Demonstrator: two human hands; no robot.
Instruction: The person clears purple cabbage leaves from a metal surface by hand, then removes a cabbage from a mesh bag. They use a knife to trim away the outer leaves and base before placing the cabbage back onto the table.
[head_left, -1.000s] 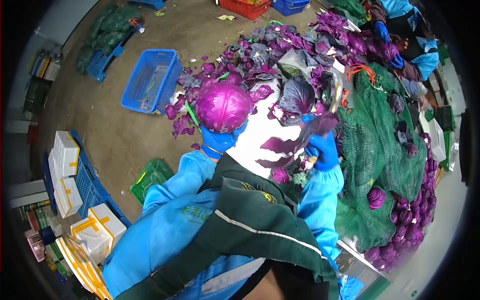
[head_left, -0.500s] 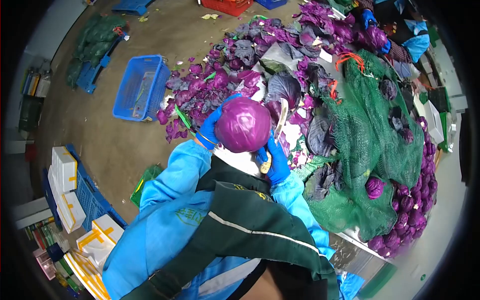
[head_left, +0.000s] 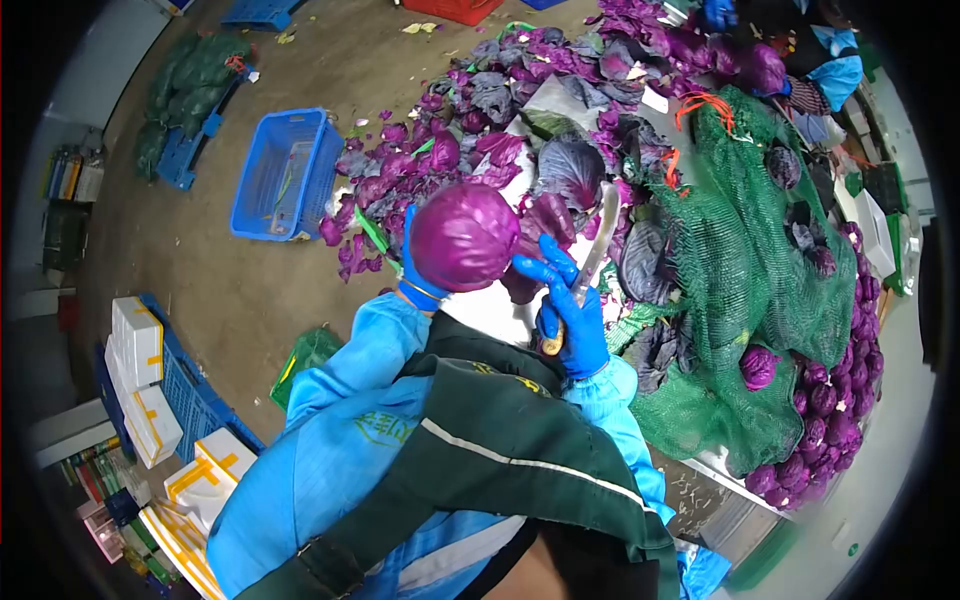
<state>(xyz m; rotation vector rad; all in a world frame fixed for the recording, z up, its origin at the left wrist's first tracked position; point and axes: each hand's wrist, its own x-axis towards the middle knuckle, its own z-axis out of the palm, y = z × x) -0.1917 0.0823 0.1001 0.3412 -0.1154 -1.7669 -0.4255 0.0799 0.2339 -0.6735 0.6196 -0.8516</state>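
Observation:
A round, glossy purple cabbage (head_left: 465, 238) rests in my left hand (head_left: 418, 278), whose blue-gloved fingers wrap its left and lower side. My right hand (head_left: 575, 322), also gloved in blue, grips a knife (head_left: 598, 245) with a curved blade pointing up and a pale wooden handle. Two fingers of that hand stretch toward the cabbage without touching it. Between the two hands, a loose purple leaf (head_left: 545, 225) lies close behind the fingers. Beyond them spreads a heap of peeled leaves (head_left: 480, 100) on the work surface.
Green mesh sacks (head_left: 750, 250) lie at the right, with piled purple cabbages (head_left: 825, 430) beyond. A blue crate (head_left: 285, 180) stands on the floor at the left. White foam boxes (head_left: 138, 340) are at the lower left. A co-worker's gloved hand (head_left: 718, 14) shows at the top right.
My left hand has moved slightly left with the cabbage. My right hand has come away from the cabbage to the right, carrying the knife, and two of its fingers have extended.

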